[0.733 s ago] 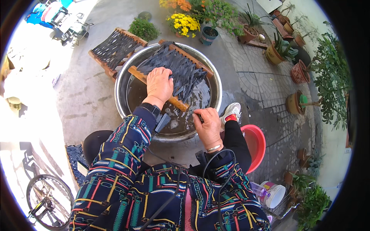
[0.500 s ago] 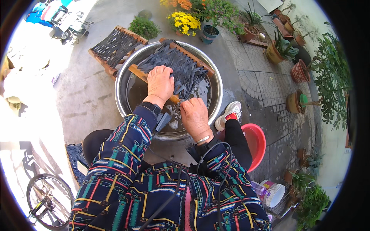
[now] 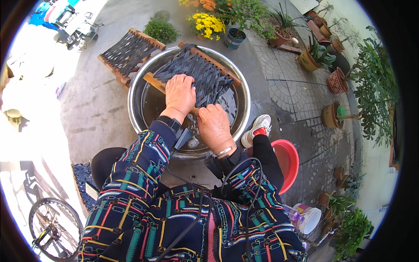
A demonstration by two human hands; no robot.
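Observation:
A wooden folding stool (image 3: 196, 74) with a seat of woven dark strips leans in a wide metal basin (image 3: 246, 109) of murky water (image 3: 150, 102). My left hand (image 3: 180, 95) is closed over the stool's near wooden rail (image 3: 155, 81). Close to its right, my right hand (image 3: 214, 125) presses curled fingers against the right part of that rail. Whatever those fingers may hold is hidden under them. Pale suds (image 3: 193, 142) float on the water below my hands.
A second woven stool (image 3: 131, 52) stands against the basin's far left side. A red tub (image 3: 289, 166) sits beside my right leg, with a white bucket (image 3: 310, 220) nearer. Potted yellow flowers (image 3: 207, 25) and other plants line the far side and right.
My right hand has slid left and slightly away from me along the near rail, closer to my left hand. The left hand keeps its place on the stool.

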